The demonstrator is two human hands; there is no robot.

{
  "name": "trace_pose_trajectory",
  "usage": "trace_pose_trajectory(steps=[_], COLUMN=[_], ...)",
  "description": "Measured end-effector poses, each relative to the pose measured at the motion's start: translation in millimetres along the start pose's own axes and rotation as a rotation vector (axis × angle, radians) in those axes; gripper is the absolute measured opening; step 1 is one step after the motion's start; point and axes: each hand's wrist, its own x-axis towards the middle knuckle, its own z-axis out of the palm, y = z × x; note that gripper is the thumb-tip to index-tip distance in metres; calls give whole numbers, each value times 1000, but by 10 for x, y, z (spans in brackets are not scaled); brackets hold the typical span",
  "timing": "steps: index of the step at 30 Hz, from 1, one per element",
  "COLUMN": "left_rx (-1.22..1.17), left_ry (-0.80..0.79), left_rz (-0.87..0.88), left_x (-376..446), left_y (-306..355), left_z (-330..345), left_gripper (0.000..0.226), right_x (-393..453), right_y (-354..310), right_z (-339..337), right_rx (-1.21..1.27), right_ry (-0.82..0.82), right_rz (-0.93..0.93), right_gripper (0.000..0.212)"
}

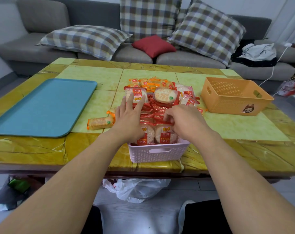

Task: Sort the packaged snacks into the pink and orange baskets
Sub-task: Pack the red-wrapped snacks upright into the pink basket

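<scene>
Sitting at the near edge of the tabletop (pixel 227 125), the pink basket (pixel 157 152) is heaped with packaged snacks (pixel 162 107) that spill over its far rim. Left hand (pixel 129 115) lies flat, fingers straight, on the pile; right hand (pixel 180 119) curls its fingers around a red packet (pixel 160 122). An orange basket (pixel 234 96) stands far right with bare tabletop between. A blue tray (pixel 42 107) fills the left, one stray packet (pixel 100 123) beside it
</scene>
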Motion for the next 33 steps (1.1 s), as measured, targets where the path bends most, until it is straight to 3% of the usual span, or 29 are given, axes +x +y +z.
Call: trace_pose_trajectory(steps=[8, 12, 14, 17, 23, 26, 30, 33], left_rx=[-88, -329, -487, -761, -890, -886, -890, -897], left_ry=[-5, 133, 218, 180, 201, 219, 291, 364], left_rz=[17, -54, -199, -347, -301, -312, -286, -244], left_x=[-8, 29, 108, 215, 320, 360, 391, 394], left_y=[-16, -31, -84, -146, -161, -171, -193, -208], left_z=[-32, -18, 25, 78, 76, 50, 56, 66], left_gripper=[119, 113, 113, 125, 119, 105, 62, 47], right_x=[3, 122, 228, 382, 594, 660, 694, 674], right_y=[57, 100, 106, 104, 85, 78, 77, 82], right_z=[-28, -37, 40, 171, 289, 313, 302, 309], right_rx=[62, 235, 274, 392, 415, 425, 457, 483], right_ry=[5, 256, 320, 187, 63, 91, 165, 208], right_rz=[24, 135, 197, 243, 226, 209, 204, 191], right_gripper=[32, 27, 43, 62, 69, 65, 58, 46])
